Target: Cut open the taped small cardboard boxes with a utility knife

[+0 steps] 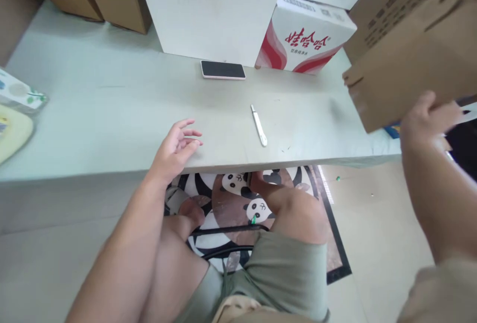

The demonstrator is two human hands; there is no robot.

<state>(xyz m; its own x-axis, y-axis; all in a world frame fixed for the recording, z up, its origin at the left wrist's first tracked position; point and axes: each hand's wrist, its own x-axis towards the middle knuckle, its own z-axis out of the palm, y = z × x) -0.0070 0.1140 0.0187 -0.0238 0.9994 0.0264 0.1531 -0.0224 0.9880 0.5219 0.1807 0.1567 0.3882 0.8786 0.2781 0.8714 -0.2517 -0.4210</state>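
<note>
From far off, I look down at a table [93,109] through the head camera. My right hand [427,119] is closed on the low edge of a brown card [413,64]. The card is up at the right end of the table, and it tilts. It is a bit blurry, and I cannot see all the fingers that grip it. I cannot tell if the card touches the big brown box [391,2] behind it.

My left hand [174,149] holds nothing. Its fingers are apart and a little bent, near the front edge of the table. A thin knife [259,126] lies flat to the right of that hand, well apart from it. A phone [222,70] lies farther back, just in front of a white box [212,15]. Next to that is a red and white box [305,40]. Under the table is a panda mat [257,208].
</note>
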